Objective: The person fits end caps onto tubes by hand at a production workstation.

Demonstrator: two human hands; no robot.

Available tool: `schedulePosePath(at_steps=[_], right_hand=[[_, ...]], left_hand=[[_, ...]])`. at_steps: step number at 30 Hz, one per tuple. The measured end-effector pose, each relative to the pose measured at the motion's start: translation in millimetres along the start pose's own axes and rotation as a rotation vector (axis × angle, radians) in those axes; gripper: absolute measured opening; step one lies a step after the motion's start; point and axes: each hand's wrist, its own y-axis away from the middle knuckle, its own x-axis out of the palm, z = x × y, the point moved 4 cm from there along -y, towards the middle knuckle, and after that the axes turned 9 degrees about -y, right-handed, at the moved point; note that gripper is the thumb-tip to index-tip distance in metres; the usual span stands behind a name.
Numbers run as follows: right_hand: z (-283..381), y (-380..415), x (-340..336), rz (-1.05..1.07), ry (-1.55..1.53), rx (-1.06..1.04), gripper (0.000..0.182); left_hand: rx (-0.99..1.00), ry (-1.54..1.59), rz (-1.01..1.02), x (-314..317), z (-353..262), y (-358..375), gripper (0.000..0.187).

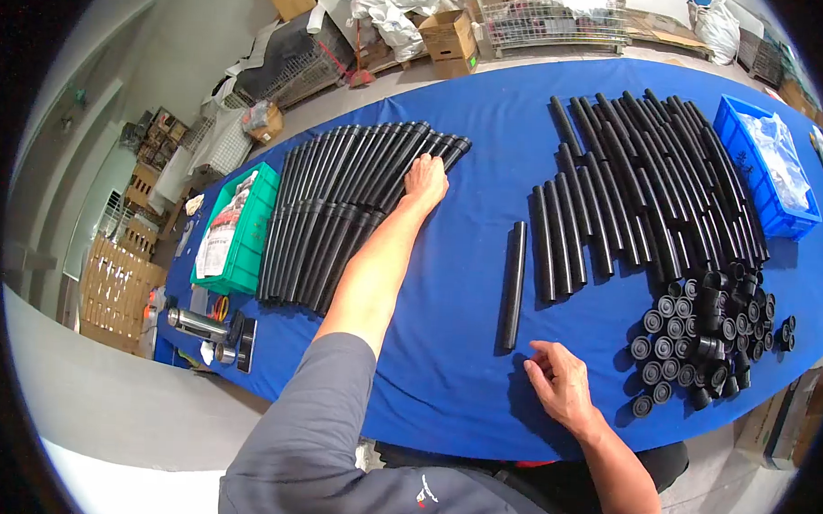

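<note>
At the far end of a row of capped black tubes, my left hand is closed, its fingers curled over a black tube whose grip point is partly hidden by the hand. My right hand hovers low over the blue cloth, holding nothing, thumb and bent fingers apart. Just above its fingertips a single black tube lies lengthwise on the cloth. To the right of that hand is a heap of round black end caps, several showing ringed faces.
Plain black tubes lie in a broad pile at right. Beside them stands a blue crate with clear plastic bags. A green crate holding printed paper is at left, near a metal flask and scissors. Blue cloth covers the table.
</note>
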Motion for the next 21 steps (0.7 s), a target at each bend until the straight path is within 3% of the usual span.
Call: schedulePosePath(at_steps=[7, 12, 17, 19, 21], right_hand=[[-3.2, 0.8, -0.1, -0.004, -0.013, 0.028, 0.026], [-6.6, 0.9, 0.9, -0.025, -0.025, 0.028, 0.025], [-9.3, 2.0, 0.6, -0.044, -0.027, 0.045, 0.025], [-16.4, 3.8, 5.3, -0.073, -0.156, 0.15, 0.023], [-13.8, 2.2, 5.4, -0.049, -0.095, 0.142, 0.021]], left_hand=[[0.015, -0.022, -0.045, -1.9, -0.8, 4.7, 0.033], [0.114, 0.091, -0.208, -32.1, -14.4, 33.3, 0.041], [0.276, 0.41, -0.391, -70.8, -32.6, 130.2, 0.036], [0.303, 0.491, -0.384, -89.5, -27.8, 184.0, 0.032], [0.291, 0.575, -0.342, -101.7, -13.2, 235.3, 0.029]])
